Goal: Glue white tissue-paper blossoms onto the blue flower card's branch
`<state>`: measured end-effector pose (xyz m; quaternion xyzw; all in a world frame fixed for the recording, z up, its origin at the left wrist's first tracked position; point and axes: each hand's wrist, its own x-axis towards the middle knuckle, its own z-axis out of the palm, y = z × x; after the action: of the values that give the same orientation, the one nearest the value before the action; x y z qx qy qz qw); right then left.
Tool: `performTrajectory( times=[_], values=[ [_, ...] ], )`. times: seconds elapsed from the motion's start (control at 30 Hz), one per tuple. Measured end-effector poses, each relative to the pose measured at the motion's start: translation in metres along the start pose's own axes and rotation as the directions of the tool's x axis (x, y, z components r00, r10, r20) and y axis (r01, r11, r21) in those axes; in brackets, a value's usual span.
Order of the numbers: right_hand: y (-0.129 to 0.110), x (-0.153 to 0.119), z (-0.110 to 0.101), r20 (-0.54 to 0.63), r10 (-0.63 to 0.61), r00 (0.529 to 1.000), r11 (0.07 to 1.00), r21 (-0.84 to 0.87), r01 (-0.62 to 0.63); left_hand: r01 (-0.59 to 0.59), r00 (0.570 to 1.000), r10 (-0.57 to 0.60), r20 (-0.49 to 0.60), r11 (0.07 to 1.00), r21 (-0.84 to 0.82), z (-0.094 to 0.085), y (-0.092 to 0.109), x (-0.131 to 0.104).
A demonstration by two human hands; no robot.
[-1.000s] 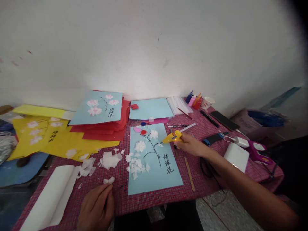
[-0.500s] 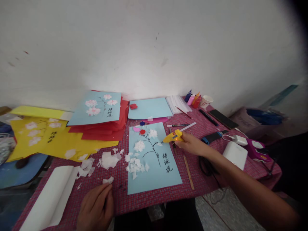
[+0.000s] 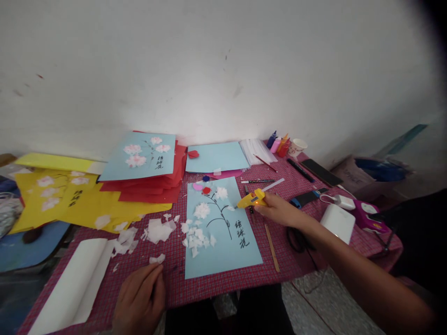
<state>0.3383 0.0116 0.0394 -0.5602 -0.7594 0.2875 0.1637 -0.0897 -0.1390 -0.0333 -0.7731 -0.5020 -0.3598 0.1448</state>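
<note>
Apparently at a gluing step, the right hand (image 3: 282,212) gripped the yellow glue gun (image 3: 251,199) over the blue sheet (image 3: 226,260), seemingly needing steady aim next, while the left hand (image 3: 141,293) met a white scrap (image 3: 157,258), grip unclear.

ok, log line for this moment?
right hand: holds yellow glue gun | nozzle: at blue sheet, contact unclear | left hand: by white paper scrap, grip unclear
</note>
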Motion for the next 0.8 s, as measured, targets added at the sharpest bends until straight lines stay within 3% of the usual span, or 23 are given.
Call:
performTrajectory(
  times=[0.27,0.43,0.8],
  values=[
    [-0.009,-0.005,-0.001,-0.003,-0.019,1.000,0.997,-0.071,0.018,0.008,1.000,-0.008,0.017,1.000,-0.011,0.000,-0.002,-0.003],
    [-0.016,-0.008,0.000,-0.010,0.060,0.998,0.982,-0.180,-0.061,0.001,1.000,-0.001,0.015,1.000,-0.014,0.000,-0.002,-0.003],
    [-0.046,-0.025,0.011,0.005,0.112,0.994,0.847,-0.523,-0.093,0.003,1.000,-0.003,0.003,1.000,-0.008,0.001,-0.003,-0.005]
  ],
)
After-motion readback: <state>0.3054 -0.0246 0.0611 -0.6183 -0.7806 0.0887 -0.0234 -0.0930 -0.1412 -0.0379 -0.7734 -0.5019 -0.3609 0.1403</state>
